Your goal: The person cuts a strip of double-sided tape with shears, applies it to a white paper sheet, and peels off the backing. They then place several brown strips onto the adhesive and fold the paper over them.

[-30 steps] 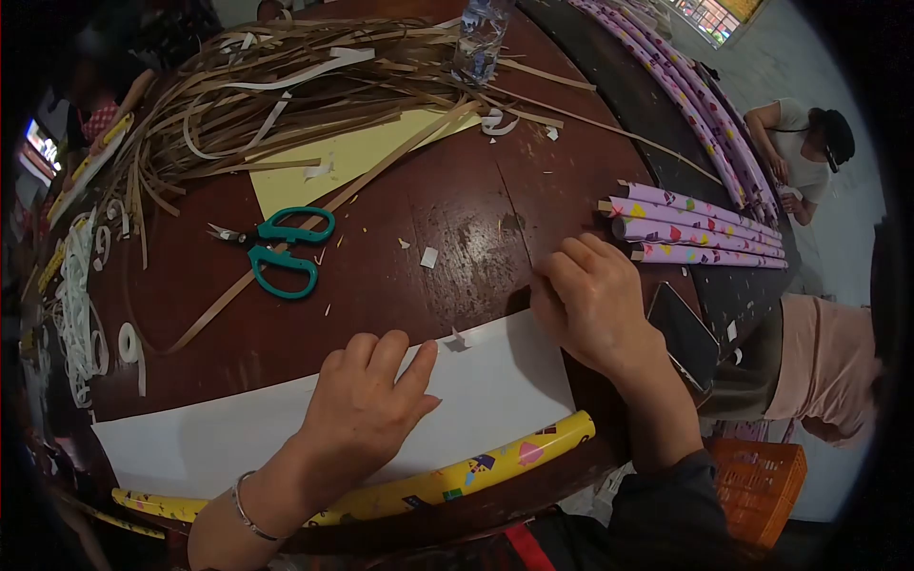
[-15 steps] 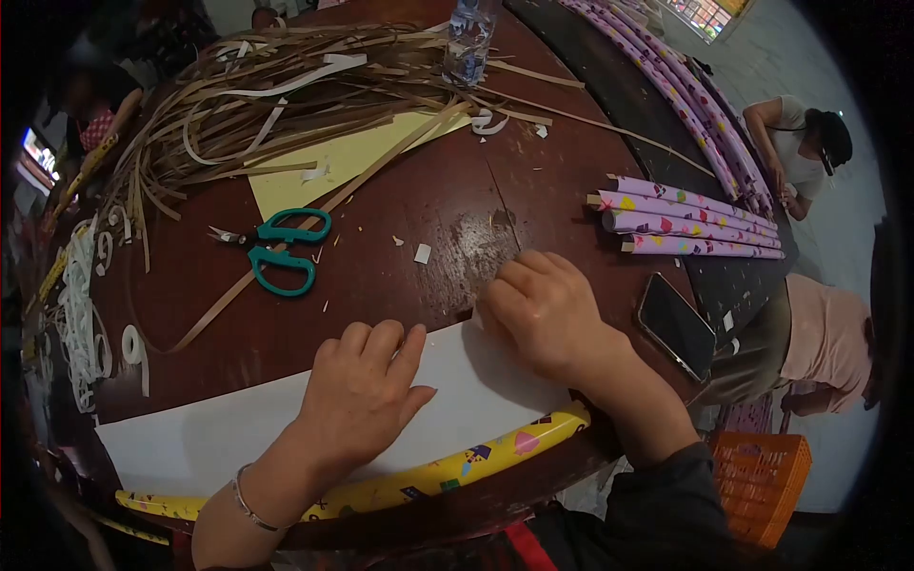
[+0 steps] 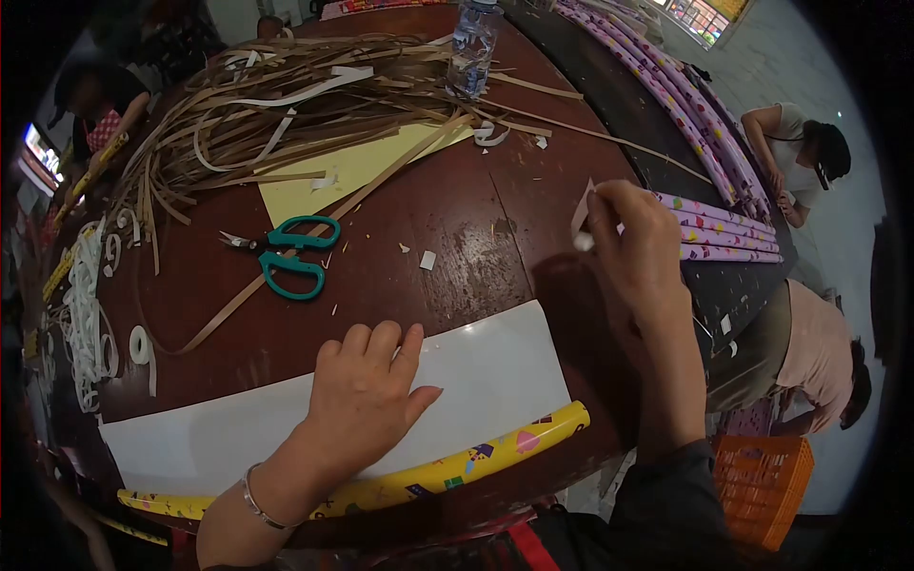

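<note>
My left hand [image 3: 367, 395] lies flat, fingers spread, on a white sheet of paper [image 3: 495, 366] that unrolls from a yellow patterned roll [image 3: 457, 471] at the near table edge. My right hand [image 3: 633, 243] is raised above the table to the right and pinches a small pale strip of paper [image 3: 582, 211] between its fingertips. Green-handled scissors [image 3: 290, 252] lie on the dark wooden table [image 3: 457, 238], beyond my left hand.
A heap of brown and white strips [image 3: 286, 100] and a yellow sheet [image 3: 338, 167] cover the far side. A water bottle [image 3: 473, 43] stands behind. Purple patterned rolls [image 3: 728, 233] lie at right. White strip coils [image 3: 86, 305] at left. A person [image 3: 809, 152] sits at right.
My right hand has left the sheet's top edge and risen to the right, pulling a small strip of paper away. My left hand stays pressed on the sheet.
</note>
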Motion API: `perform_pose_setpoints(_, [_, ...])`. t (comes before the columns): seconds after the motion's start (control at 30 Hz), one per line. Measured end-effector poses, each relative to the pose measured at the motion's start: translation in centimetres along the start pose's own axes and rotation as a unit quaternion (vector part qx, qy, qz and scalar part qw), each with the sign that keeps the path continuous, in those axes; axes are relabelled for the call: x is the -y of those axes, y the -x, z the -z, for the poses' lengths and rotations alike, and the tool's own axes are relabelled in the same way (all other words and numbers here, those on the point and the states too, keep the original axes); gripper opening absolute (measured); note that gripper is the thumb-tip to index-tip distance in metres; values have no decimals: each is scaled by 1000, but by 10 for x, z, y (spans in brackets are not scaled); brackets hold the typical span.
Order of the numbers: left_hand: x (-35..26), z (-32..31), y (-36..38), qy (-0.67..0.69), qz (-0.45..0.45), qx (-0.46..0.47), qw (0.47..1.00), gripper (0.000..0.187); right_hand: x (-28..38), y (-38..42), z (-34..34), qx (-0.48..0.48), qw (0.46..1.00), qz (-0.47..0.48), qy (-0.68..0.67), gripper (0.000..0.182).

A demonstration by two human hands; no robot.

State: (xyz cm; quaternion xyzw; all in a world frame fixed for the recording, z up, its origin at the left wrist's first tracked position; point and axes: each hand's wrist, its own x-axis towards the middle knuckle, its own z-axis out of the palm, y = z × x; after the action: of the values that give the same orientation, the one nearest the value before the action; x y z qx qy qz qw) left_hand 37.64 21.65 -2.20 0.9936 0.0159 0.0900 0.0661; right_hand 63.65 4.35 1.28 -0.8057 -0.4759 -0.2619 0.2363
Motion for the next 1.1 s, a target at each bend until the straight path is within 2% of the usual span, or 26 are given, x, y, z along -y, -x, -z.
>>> perform_pose_setpoints(0.13, [0,0,1,-9,6,-8,1000,67,-2,-34,5,-52,998,15,11,8])
perform_pose_setpoints(0.23, [2,0,1,-23,34,-7,999,72,15,-49,-3,-43,998,55,-6,9])
perform_pose_setpoints(0.47, [3,0,1,-24,39,-16,999,75,45,-64,-49,67,990,105,-62,12])
perform_pose_setpoints(0.57, [4,0,2,-23,36,-23,999,75,45,-68,-52,114,990,67,-42,11])
perform_pose_setpoints(0.7, [5,-1,2,-2,40,-35,999,72,43,-47,-50,113,982,122,-86,10])
perform_pose_setpoints(0.8, [6,-3,1,10,39,-49,998,68,45,-28,-55,269,946,153,-97,10])
perform_pose_setpoints(0.9, [7,-5,1,21,39,-59,997,65,53,-23,-64,304,931,184,-87,15])
perform_pose_setpoints(1.0, [7,-5,1,26,38,-67,997,63,62,-24,-68,310,927,176,-118,16])
perform_pose_setpoints(1.1, [8,-4,1,30,39,-70,996,61,68,-23,-77,309,931,170,-95,18])
